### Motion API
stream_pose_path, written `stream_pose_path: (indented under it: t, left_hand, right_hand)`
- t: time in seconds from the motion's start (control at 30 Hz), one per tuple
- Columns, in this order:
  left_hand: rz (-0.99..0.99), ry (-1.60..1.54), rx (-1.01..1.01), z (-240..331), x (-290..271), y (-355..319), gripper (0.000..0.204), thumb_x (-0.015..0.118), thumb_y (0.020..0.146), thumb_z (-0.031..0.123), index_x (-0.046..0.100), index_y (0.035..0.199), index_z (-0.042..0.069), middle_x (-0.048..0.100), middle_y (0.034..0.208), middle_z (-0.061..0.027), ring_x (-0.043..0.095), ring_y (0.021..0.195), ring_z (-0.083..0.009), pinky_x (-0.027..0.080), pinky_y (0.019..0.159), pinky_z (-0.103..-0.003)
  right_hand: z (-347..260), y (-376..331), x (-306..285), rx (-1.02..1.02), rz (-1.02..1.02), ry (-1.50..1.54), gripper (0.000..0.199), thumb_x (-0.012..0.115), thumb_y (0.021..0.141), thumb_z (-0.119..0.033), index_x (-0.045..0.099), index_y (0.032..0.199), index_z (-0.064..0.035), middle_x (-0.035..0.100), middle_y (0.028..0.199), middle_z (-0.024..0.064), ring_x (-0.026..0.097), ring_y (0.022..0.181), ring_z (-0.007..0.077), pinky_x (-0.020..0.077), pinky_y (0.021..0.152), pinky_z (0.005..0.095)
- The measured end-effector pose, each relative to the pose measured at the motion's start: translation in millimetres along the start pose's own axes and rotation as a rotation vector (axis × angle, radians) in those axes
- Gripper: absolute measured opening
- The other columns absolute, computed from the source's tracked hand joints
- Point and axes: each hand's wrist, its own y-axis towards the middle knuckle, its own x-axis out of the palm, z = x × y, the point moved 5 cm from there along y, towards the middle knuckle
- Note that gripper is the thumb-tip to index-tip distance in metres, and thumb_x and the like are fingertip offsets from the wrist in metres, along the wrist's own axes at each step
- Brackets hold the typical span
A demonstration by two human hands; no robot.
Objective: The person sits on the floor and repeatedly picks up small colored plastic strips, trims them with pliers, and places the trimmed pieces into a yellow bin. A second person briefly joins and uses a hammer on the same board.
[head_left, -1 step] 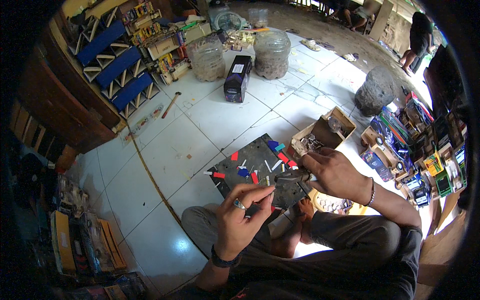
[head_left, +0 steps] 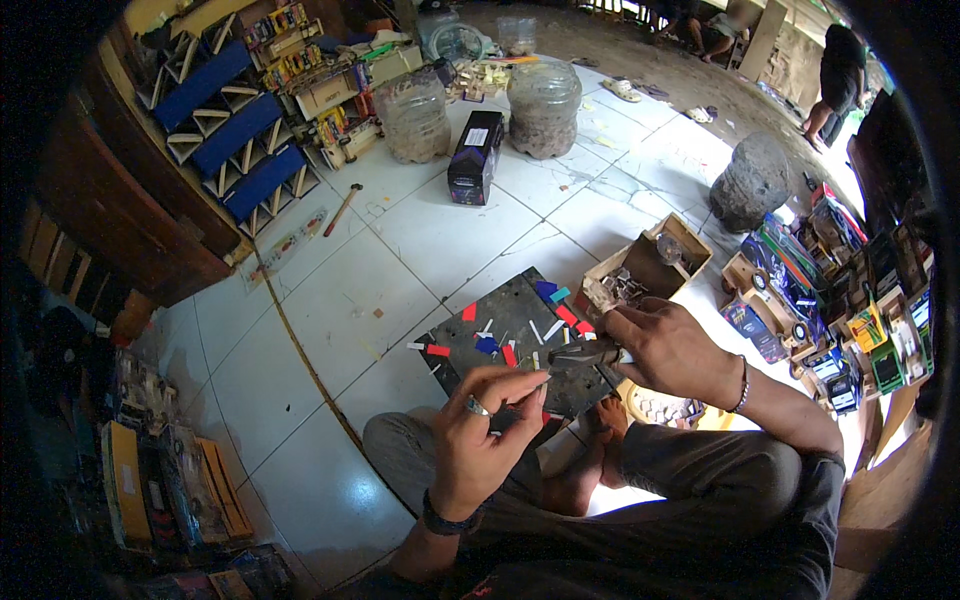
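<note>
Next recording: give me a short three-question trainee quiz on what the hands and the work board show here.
1. True or false: the right hand grips pliers.
2. What lies scattered on the dark board? A) coins B) small coloured strips C) nails
3. Which hand wears a ring?

Key: 1 true. 2 B; red, blue and white strips. 3 the left hand, which pinches a thin piece toward the pliers' tip.

Left hand (head_left: pixel 478 440) raised from the lower edge, fingers pinched together at the tips (a ring on one finger). Right hand (head_left: pixel 660 345) curled closed, forearm bent in from the right.
</note>
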Motion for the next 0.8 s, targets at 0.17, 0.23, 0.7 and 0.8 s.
stream_pose_path:
  t: [0.17, 0.23, 0.7, 0.8]
  left_hand:
    - [-0.032, -0.29, -0.255, -16, 11, -9, 0.024, 0.071, 0.096, 0.001, 0.066, 0.119, -0.001, 0.073, 0.104, -0.0122, 0.073, 0.092, -0.0163, 0.058, 0.078, -0.029]
    - [-0.092, -0.318, -0.348, -18, 12, -14, 0.02, 0.068, 0.099, 0.004, 0.066, 0.119, -0.001, 0.075, 0.104, -0.0134, 0.074, 0.093, -0.0155, 0.058, 0.079, -0.028]
    - [-0.098, -0.111, -0.18, -8, 1, -8, 0.018, 0.072, 0.096, 0.003, 0.069, 0.113, 0.003, 0.074, 0.103, -0.0123, 0.073, 0.091, -0.0215, 0.056, 0.077, -0.031]
    - [-0.096, -0.137, -0.188, -10, 1, -8, 0.017, 0.074, 0.095, 0.005, 0.069, 0.111, 0.004, 0.073, 0.103, -0.0114, 0.073, 0.09, -0.0222, 0.056, 0.076, -0.032]
  right_hand:
    - [-2, 1, 5, 0.007, -0.011, 0.024, 0.045, 0.07, 0.091, -0.032, 0.057, 0.119, 0.0013, 0.069, 0.1, 0.0211, 0.07, 0.086, 0.0399, 0.0563, 0.073, 0.0478]
    - [-3, 2, 3, -0.01, 0.017, 0.036, 0.043, 0.071, 0.091, -0.032, 0.058, 0.117, 0.0003, 0.069, 0.098, 0.0211, 0.07, 0.084, 0.0404, 0.0561, 0.072, 0.0479]
    - [-9, -1, 20, 0.077, -0.272, 0.488, 0.034, 0.07, 0.095, -0.028, 0.065, 0.108, 0.0031, 0.066, 0.079, 0.0215, 0.067, 0.076, 0.0417, 0.0528, 0.07, 0.049]
    - [-12, -1, 21, 0.06, -0.311, 0.608, 0.043, 0.066, 0.099, -0.038, 0.066, 0.106, 0.0039, 0.066, 0.076, 0.0239, 0.067, 0.071, 0.0415, 0.0533, 0.067, 0.0475]
